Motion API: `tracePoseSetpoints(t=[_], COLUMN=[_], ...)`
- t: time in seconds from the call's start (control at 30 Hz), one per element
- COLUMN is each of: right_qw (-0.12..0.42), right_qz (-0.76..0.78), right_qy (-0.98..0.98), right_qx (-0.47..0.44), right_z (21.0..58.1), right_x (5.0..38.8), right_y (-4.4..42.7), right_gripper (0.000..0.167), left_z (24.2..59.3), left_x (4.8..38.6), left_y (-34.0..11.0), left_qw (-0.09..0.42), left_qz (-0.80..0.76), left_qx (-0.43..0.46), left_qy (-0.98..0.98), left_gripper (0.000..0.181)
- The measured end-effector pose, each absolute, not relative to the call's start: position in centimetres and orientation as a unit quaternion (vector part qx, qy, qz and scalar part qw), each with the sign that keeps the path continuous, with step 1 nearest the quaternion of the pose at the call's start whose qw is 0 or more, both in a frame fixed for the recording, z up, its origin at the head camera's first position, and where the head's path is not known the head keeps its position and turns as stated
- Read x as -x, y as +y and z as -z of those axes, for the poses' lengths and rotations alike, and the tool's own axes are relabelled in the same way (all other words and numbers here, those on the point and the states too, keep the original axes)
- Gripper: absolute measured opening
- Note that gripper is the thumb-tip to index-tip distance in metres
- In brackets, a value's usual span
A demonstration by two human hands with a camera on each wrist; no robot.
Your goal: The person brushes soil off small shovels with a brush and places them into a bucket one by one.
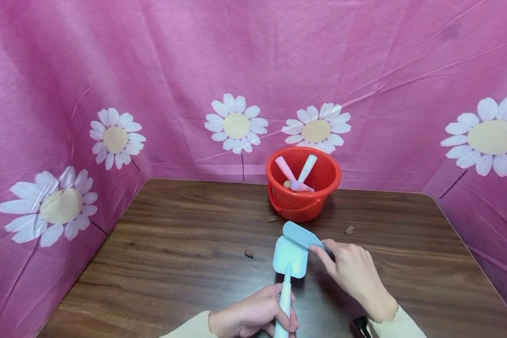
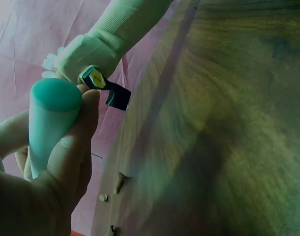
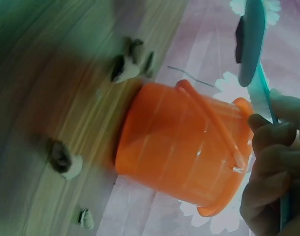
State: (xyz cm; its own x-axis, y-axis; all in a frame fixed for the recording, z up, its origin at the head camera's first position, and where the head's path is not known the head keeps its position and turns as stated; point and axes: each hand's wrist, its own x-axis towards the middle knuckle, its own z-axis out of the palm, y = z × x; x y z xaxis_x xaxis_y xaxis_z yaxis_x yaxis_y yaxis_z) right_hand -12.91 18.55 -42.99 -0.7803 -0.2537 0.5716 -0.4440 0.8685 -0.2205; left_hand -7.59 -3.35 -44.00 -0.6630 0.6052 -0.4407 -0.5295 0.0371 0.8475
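Note:
My left hand [image 1: 259, 312] grips the white handle of a pale blue toy shovel [image 1: 290, 257], its blade pointing away over the table. In the left wrist view the handle's rounded green-tinted end [image 2: 56, 96] sticks out of the fist. My right hand [image 1: 357, 272] holds a light blue flat tool with a rounded end [image 1: 301, 234]; its exact kind is unclear. That tool lies across the upper right edge of the shovel blade. Small brown pieces lie around: one [image 1: 248, 253] left of the shovel, one [image 1: 349, 229] to the right, one [image 1: 272, 218] by the bucket.
Behind the shovel stands a red bucket [image 1: 295, 204] with its handle hanging down in front. Inside are a pink-handled tool [image 1: 285, 168], a white-handled tool [image 1: 307, 168] and small balls. A pink cloth with daisies [image 1: 173, 70] hangs around the brown wooden table [image 1: 186, 234].

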Motion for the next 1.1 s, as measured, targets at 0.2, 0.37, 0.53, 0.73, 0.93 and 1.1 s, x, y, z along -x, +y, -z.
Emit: tracePoseSetpoints(t=[0.2, 0.37, 0.53, 0.73, 0.93, 1.1], right_qw=[0.251, 0.221, 0.214, 0.203, 0.212, 0.251], right_qz=[-0.189, -0.187, -0.183, -0.182, -0.183, -0.176], right_qy=[-0.913, -0.907, -0.908, -0.913, -0.914, -0.916], right_qx=[-0.260, -0.305, -0.309, -0.302, -0.295, -0.260], right_z=[42.6, 42.5, 42.5, 42.6, 42.5, 42.2], right_x=[12.1, 11.4, 11.2, 11.4, 12.0, 12.9], right_y=[18.2, 18.1, 18.1, 18.1, 18.3, 19.0], right_gripper=[0.021, 0.029, 0.029, 0.027, 0.028, 0.030], left_z=[44.3, 44.0, 43.8, 43.8, 43.7, 43.6], left_x=[8.3, 8.7, 8.7, 8.4, 8.1, 7.7], left_y=[-3.6, -3.8, -3.8, -3.8, -4.0, -4.1], left_qw=[0.392, 0.401, 0.409, 0.417, 0.414, 0.423], left_qz=[-0.714, -0.716, -0.711, -0.707, -0.705, -0.692], left_qx=[-0.037, -0.036, -0.036, -0.043, -0.058, -0.064], left_qy=[0.579, 0.570, 0.571, 0.570, 0.573, 0.582], left_gripper=[0.045, 0.045, 0.044, 0.041, 0.044, 0.044])
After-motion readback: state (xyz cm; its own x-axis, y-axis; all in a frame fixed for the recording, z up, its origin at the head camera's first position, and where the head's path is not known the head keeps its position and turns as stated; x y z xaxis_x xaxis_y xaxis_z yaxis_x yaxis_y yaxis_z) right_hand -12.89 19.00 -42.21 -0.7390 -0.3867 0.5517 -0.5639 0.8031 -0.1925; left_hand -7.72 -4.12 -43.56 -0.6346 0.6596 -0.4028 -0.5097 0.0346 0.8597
